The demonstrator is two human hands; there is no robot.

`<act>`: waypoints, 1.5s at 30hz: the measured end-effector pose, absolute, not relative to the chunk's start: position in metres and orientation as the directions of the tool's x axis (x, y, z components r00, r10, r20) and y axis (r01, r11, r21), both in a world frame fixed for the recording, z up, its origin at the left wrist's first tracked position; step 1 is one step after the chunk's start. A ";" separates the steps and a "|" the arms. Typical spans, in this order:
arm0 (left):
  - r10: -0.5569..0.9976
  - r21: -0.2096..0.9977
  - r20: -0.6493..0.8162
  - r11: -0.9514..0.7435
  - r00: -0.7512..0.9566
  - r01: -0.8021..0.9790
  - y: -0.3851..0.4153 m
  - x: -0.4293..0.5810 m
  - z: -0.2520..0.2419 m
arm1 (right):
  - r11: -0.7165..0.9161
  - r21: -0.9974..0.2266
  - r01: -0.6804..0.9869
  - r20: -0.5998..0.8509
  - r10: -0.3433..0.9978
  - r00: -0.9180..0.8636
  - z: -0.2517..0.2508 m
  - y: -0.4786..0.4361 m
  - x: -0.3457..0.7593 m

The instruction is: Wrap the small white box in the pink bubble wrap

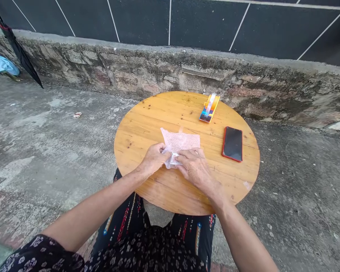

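Note:
A sheet of pinkish bubble wrap (187,140) lies on the round wooden table (141,121), its near end gathered around a small white item (174,158). What the item is I cannot make out. My left hand (155,158) pinches the wrap at the item's left side. From the right, my right hand (193,163) presses its fingers onto the item and the wrap's near edge. Both hands rest close together at the middle of the table, and part of the wrap is hidden under the fingers.
A yellow-and-blue tape dispenser (209,108) stands at the table's far side. A phone in a red case (232,144) lies to the right. Behind the table runs a low stone wall (124,70). A black folded umbrella (21,53) leans at the far left.

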State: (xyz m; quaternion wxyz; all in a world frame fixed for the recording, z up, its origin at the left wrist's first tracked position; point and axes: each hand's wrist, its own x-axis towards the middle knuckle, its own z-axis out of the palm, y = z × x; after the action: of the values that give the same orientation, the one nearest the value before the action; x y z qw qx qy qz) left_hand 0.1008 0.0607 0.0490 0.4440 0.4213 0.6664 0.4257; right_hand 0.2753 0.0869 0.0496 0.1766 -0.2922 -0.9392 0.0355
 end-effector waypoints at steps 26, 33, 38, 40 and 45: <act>0.988 0.827 0.000 -0.085 0.152 0.555 0.048 0.090 0.063 | 0.790 -0.351 0.503 0.396 0.612 -0.684 0.040 0.091 0.276; 0.988 0.729 0.065 -0.142 0.139 0.669 0.050 0.098 0.058 | 0.800 -0.392 0.455 0.416 0.595 -0.687 0.037 0.091 0.277; 0.983 0.666 0.118 -0.182 0.138 0.724 0.049 0.098 0.057 | 0.796 -0.370 0.479 0.431 0.604 -0.671 0.035 0.089 0.277; 0.983 0.663 0.124 -0.185 0.137 0.726 0.049 0.099 0.056 | 0.811 -0.329 0.484 0.429 0.585 -0.688 0.034 0.088 0.277; 0.982 0.719 0.112 -0.187 0.154 0.670 0.050 0.095 0.054 | 0.835 -0.233 0.499 0.418 0.549 -0.723 0.032 0.088 0.278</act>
State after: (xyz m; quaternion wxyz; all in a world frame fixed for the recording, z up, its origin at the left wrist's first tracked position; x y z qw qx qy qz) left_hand 0.0952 0.0504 0.0544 0.2648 0.7118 0.5801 0.2944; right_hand 0.2780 0.0881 0.0319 0.2415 -0.2829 -0.9268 0.0521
